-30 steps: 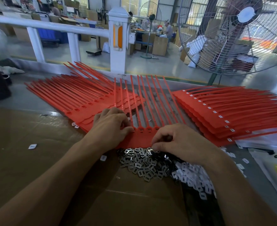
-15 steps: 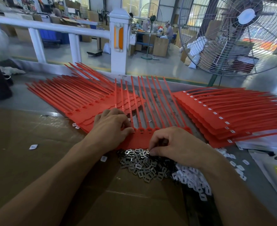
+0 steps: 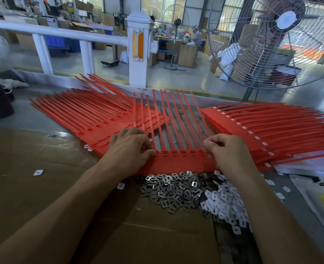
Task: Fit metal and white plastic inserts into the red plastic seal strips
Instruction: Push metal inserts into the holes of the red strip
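A red comb of seal strips [image 3: 178, 162] lies flat in front of me, its tails pointing away. My left hand [image 3: 130, 147] grips its left end with curled fingers and the thumb on the head row. My right hand [image 3: 227, 149] sits on its right end, fingers curled over the last sockets; whether it pinches an insert is hidden. Several sockets between the hands show small inserts. Just below the comb lies a heap of metal inserts [image 3: 172, 191], with a heap of white plastic inserts [image 3: 226, 204] to its right.
A stack of red strips [image 3: 84, 119] fans out at the left; another stack with white inserts [image 3: 268, 134] lies at the right. Brown cardboard [image 3: 42, 187] covers the bench. A white railing post [image 3: 138, 48] and a big fan [image 3: 283, 39] stand beyond the far edge.
My right hand has moved from the metal heap at the comb's near edge up and right onto the comb's right-hand sockets. The left hand has stayed at the left end.
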A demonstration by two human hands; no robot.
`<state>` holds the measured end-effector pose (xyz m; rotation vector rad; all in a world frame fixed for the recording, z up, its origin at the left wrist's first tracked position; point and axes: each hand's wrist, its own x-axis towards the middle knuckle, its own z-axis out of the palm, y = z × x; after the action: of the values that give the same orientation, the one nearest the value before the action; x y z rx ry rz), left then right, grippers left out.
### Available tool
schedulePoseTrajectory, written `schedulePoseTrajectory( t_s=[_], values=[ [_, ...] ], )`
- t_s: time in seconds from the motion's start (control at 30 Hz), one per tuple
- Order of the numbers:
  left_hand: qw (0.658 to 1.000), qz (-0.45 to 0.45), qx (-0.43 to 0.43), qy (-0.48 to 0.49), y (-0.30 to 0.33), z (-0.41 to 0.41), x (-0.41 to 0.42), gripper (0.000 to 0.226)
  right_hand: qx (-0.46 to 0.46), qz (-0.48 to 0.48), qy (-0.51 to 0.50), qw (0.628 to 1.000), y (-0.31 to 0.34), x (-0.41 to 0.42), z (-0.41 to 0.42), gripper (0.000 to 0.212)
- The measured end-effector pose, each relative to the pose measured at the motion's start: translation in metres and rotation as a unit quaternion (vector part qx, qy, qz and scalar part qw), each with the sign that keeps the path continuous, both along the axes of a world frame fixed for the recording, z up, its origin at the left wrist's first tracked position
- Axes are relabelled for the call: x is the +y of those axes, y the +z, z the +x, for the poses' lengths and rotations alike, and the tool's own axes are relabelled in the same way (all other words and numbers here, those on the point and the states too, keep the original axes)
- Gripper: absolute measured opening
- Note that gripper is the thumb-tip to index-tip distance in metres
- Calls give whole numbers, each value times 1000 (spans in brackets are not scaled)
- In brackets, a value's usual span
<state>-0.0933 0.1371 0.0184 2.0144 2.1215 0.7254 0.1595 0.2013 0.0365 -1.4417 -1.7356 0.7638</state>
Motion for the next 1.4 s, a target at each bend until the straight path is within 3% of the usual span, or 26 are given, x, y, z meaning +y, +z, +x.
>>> schedulePoseTrajectory(
  t_s=[0.37, 1.03, 1.27, 1.4],
  values=[
    [1000, 4, -1, 0, -1, 1, 0, 15, -97, -25, -38, 994, -10, 13, -3, 17],
    [1000, 7, -8, -1, 1, 2, -2, 12, -111, -21, -65, 991, -13, 20, -9, 19],
    [1000, 9, -11, -2, 0, 2, -2, 14, -110, -28, -43, 993, -8, 14, -3, 10],
    [1000, 4, -8, -2, 0, 1, -2, 14, -144, 27, 33, 989, 5, 2, 2, 10]
  ],
)
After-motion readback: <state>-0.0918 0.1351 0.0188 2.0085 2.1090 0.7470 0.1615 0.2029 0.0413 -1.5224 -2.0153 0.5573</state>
